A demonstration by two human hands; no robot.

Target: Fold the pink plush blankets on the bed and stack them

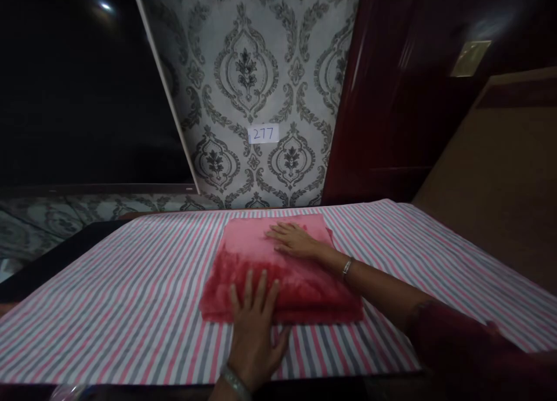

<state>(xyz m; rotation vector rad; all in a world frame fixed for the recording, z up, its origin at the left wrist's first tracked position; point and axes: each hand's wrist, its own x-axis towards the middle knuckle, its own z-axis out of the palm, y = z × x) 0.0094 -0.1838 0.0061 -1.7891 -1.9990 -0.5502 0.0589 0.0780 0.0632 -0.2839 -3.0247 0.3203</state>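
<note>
A folded red and pink plush cloth, perhaps a blanket (243,235), lies as a flat, roughly square bundle in the middle of the table. My left hand (256,325) rests with spread fingers on its near edge, the thumb off the cloth over the striped cover. Farther back, my right hand (293,240) lies flat on the pink upper face, fingers stretched to the left. Neither hand grips anything. Beneath the bundle is a striped tablecloth (130,285) in pink, grey and white.
A large dark screen (82,87) hangs at the left. Behind the table, patterned wallpaper (246,70) carries a paper label (263,134) reading 277. To the right are a dark red glossy panel (391,99) and a brown board-like surface (500,186).
</note>
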